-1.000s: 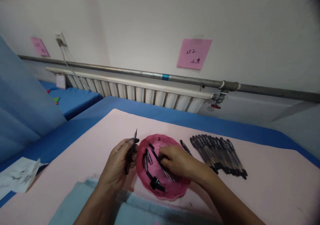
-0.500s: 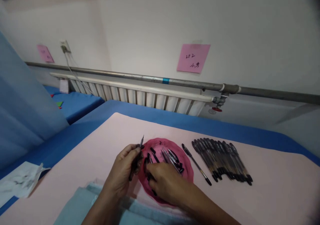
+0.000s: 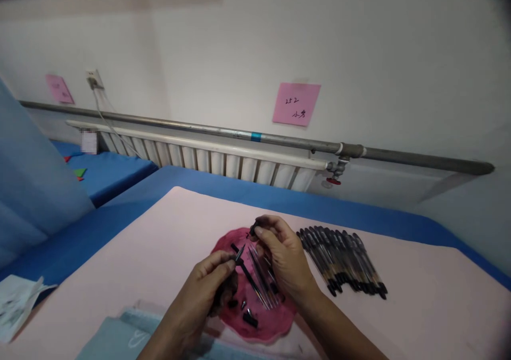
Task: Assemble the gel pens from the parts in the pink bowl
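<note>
My left hand [image 3: 207,283] is closed on a pen [image 3: 240,253] whose pointed tip sticks out past the thumb; the rest of it is hidden in the fingers. Held between the thumb and fingers of my right hand [image 3: 285,253] is a small black pen cap [image 3: 254,227]. Both hands are over a pink scalloped plate [image 3: 275,330]. On that plate lie several clear pen barrels [image 3: 261,277], a dark slim refill [image 3: 251,280] and small black parts [image 3: 250,319]. The fingers of both hands look smudged dark.
Right of the plate, several assembled black pens [image 3: 343,261] lie side by side on the pink sheet [image 3: 171,232]. A pale blue cloth [image 3: 115,333] lies at the near edge, white paper [image 3: 19,301] at the left. Behind the blue surface stands a radiator [image 3: 223,163].
My right hand has risen from the plate and moved to its far side with the cap. The left hand stays at the plate's left. The lone pen beside the row no longer shows.
</note>
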{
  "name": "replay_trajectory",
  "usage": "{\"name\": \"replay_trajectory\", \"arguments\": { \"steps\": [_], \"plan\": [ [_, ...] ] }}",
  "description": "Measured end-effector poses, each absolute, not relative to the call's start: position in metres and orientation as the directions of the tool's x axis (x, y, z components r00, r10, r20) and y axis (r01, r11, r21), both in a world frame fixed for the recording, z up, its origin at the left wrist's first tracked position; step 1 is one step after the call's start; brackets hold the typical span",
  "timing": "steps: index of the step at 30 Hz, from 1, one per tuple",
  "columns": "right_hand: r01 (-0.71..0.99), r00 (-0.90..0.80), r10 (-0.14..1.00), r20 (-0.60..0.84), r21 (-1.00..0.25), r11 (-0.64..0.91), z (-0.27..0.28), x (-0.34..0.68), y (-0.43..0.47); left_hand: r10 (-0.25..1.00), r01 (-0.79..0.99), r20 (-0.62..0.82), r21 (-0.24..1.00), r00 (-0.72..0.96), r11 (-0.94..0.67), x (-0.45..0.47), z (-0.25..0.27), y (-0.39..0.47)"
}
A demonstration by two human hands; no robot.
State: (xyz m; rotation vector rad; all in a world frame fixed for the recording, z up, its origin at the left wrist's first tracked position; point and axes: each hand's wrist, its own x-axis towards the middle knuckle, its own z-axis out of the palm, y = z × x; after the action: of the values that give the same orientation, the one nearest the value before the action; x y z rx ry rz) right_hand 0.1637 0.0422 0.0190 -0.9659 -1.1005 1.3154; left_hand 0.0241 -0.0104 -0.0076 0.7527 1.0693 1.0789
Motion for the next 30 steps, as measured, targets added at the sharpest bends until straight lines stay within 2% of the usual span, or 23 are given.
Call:
{"name": "replay_trajectory", "arguments": {
  "steps": [7, 11, 15, 23, 30],
  "plan": [
    [-0.194, -0.159, 0.987, 0.039, -0.981, 0.008, 0.011, 0.157, 0.037, 0.947, -0.303, -0.307, 0.897, 0.098, 0.323, 0.024, -0.004, -0.01],
    [-0.209, -0.154, 0.988, 0.009, -0.978, -0.024, 0.01, 0.153, 0.034, 0.942, -0.329, -0.321, 0.883, 0.097, 0.335, 0.024, -0.006, -0.01],
    [-0.235, -0.155, 0.988, -0.017, -0.971, -0.054, 0.01, 0.152, 0.034, 0.942, -0.355, -0.312, 0.873, 0.125, 0.336, 0.023, -0.004, -0.011],
    [-0.191, -0.264, 0.961, -0.088, -0.971, -0.142, 0.008, 0.156, 0.037, 0.942, -0.361, -0.277, 0.873, 0.192, 0.33, 0.023, 0.001, -0.013],
    [-0.277, -0.319, 0.941, -0.111, -0.939, -0.204, 0.0, 0.15, 0.035, 0.943, -0.393, -0.268, 0.86, 0.195, 0.326, 0.024, 0.003, -0.012]
  ]
}}
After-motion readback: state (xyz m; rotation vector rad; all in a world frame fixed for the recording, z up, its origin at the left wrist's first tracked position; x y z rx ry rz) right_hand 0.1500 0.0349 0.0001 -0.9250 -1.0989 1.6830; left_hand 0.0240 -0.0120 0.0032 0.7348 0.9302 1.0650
